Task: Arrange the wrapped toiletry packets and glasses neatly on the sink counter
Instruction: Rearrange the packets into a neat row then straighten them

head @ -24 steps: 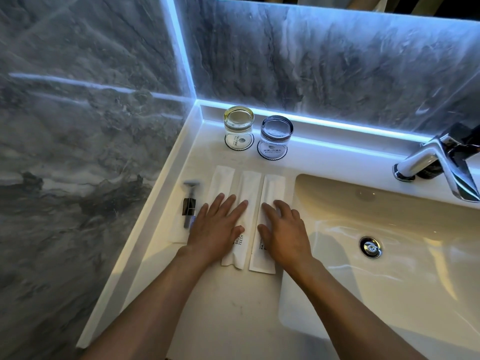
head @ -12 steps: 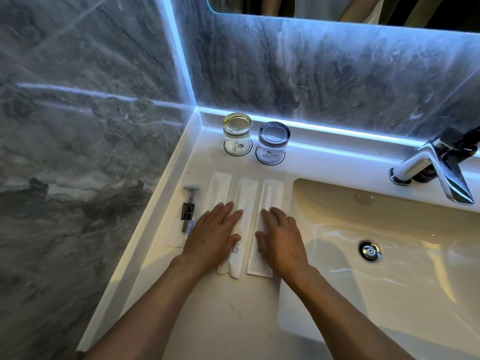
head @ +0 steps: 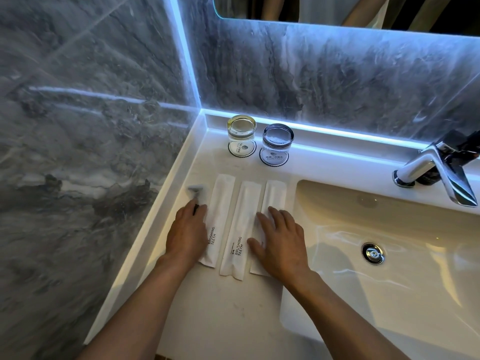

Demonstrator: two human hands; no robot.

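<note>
Three white paper packets lie side by side on the white counter [head: 233,307]: the left packet [head: 220,201] and the middle packet [head: 245,211] read "BRUSHING TEETH", and the right packet [head: 275,193] is partly covered. A clear-wrapped razor [head: 196,189] lies leftmost, by the raised counter edge. My left hand [head: 185,235] covers the razor's handle with its fingers curled on it. My right hand [head: 281,242] lies flat on the right packet, fingers spread. A yellow-tinted glass [head: 241,131] and a grey glass [head: 278,140] stand upside down on round coasters at the back.
The sink basin [head: 389,255] with its drain [head: 373,253] begins just right of the packets. A chrome tap [head: 436,170] stands at the back right. Marble walls close the left and back sides, and a mirror edge [head: 337,11] runs along the top.
My left hand has slid left off the two left packets onto the razor, uncovering their printed text. My right hand has stayed on the right packet.
</note>
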